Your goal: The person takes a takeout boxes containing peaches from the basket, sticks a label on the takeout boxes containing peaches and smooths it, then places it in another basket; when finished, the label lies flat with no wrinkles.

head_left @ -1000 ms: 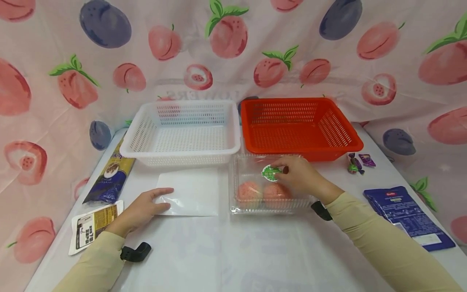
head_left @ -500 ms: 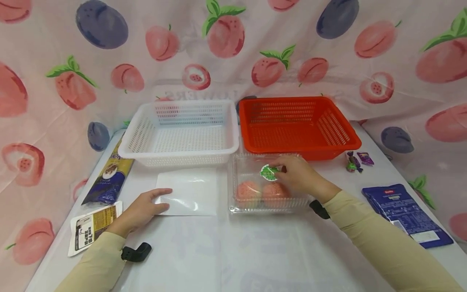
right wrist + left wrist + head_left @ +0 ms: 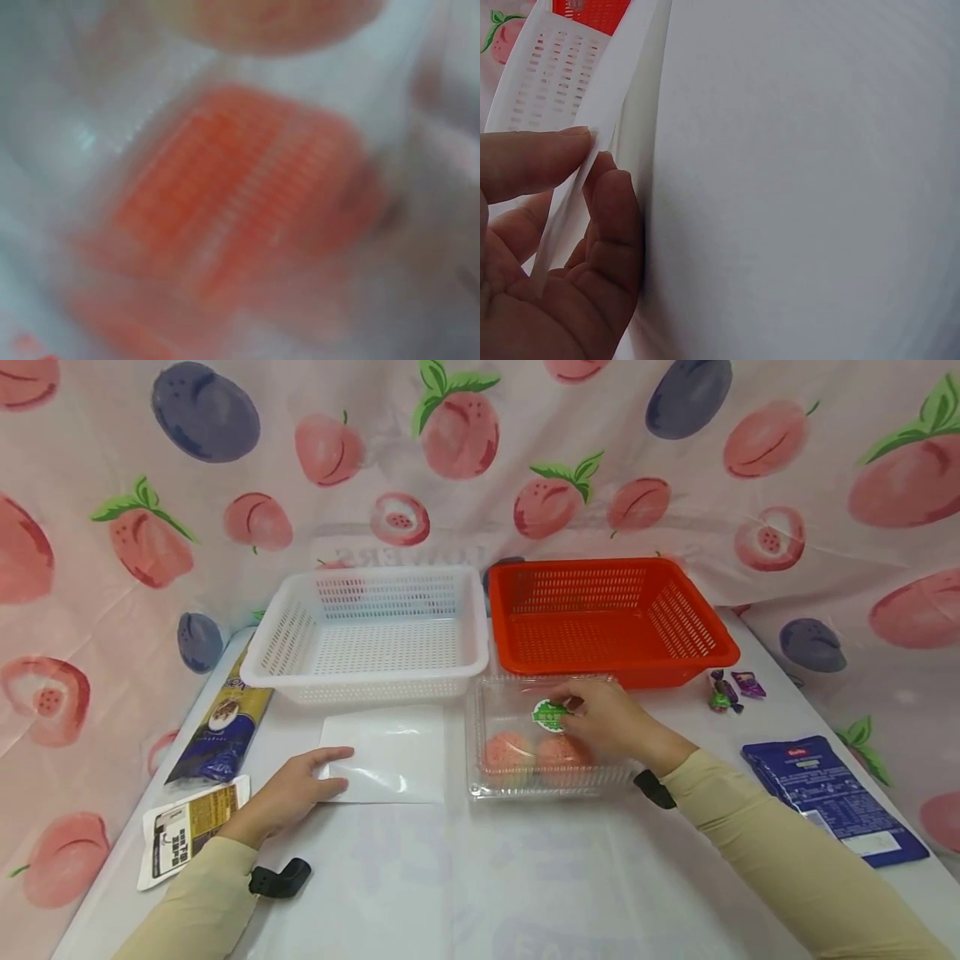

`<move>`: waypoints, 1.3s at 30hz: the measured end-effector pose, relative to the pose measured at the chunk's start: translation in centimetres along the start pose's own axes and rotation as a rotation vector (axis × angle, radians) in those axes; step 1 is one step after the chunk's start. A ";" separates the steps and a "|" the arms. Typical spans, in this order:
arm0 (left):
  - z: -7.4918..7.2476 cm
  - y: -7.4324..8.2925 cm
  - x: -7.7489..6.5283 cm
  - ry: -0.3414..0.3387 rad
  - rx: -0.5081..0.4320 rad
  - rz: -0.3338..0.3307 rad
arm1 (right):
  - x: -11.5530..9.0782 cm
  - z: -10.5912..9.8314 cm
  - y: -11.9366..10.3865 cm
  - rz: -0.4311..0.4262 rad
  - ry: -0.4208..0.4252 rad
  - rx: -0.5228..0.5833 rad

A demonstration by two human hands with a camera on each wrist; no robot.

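One edge of a glossy white sheet (image 3: 393, 756) is caught by the left hand (image 3: 288, 789), and the left wrist view gives us the close-up: thumb on one side, curled fingers (image 3: 615, 217) on the other, sheet pinched between! Across to the right hand (image 3: 611, 722), bent over a clear plastic box (image 3: 498, 706), its fingers right at the green-and-white sticker (image 3: 546, 716) on top; whether they grip or merely touch, I cannot tell, and the right wrist view is all blur. Inside that box, two pinkish round items (image 3: 507, 753) sit side by side in the near half.

Black bands (image 3: 279, 878) at both wrists, pale yellow sleeves (image 3: 780, 852) behind them! Sheet and box lie next to each other on the white table (image 3: 390, 877), a narrow gap between. Just beyond the sheet stands the white basket (image 3: 367, 679); just beyond the box, the red basket (image 3: 622, 667).

Out to the left flank: a blue-and-gold bag (image 3: 221, 722), then a small white-and-brown packet (image 3: 180, 835) by the left forearm. Out to the right: wrapped sweets (image 3: 724, 693), and nearer, a flat blue pouch (image 3: 828, 797). Peach-printed cloth (image 3: 570, 410) hangs behind it all!
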State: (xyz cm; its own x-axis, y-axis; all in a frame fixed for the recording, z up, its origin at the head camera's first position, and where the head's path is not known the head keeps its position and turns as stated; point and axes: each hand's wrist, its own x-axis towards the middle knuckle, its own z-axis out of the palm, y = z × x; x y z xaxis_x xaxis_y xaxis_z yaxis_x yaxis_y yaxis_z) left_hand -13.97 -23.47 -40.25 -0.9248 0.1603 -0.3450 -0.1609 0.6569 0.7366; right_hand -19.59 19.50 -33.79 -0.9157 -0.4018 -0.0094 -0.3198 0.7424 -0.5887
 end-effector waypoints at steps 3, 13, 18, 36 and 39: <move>0.0 0.1 0.0 -0.002 -0.001 0.001 | 0.0 0.0 0.0 0.010 -0.024 0.019; -0.2 0.1 0.5 -0.007 -0.013 -0.022 | -0.1 0.3 -0.3 -0.055 -0.087 0.065; -0.4 0.4 0.5 0.007 0.003 -0.026 | 0.0 0.4 -0.4 -0.083 -0.119 0.059; -1.7 2.1 -0.1 0.101 0.015 -0.005 | -0.9 -0.4 0.1 -0.084 -0.167 0.151; -1.5 2.9 -0.5 0.108 0.005 0.037 | -1.8 -1.3 0.2 -0.066 -0.138 0.182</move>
State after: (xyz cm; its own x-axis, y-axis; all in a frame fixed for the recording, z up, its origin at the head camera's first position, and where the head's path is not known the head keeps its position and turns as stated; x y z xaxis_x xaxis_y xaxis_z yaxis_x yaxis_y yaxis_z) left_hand -14.50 -22.75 -37.07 -0.9618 0.1047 -0.2528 -0.1244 0.6556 0.7448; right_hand -18.32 21.06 -32.89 -0.8483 -0.5250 -0.0690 -0.3174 0.6083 -0.7275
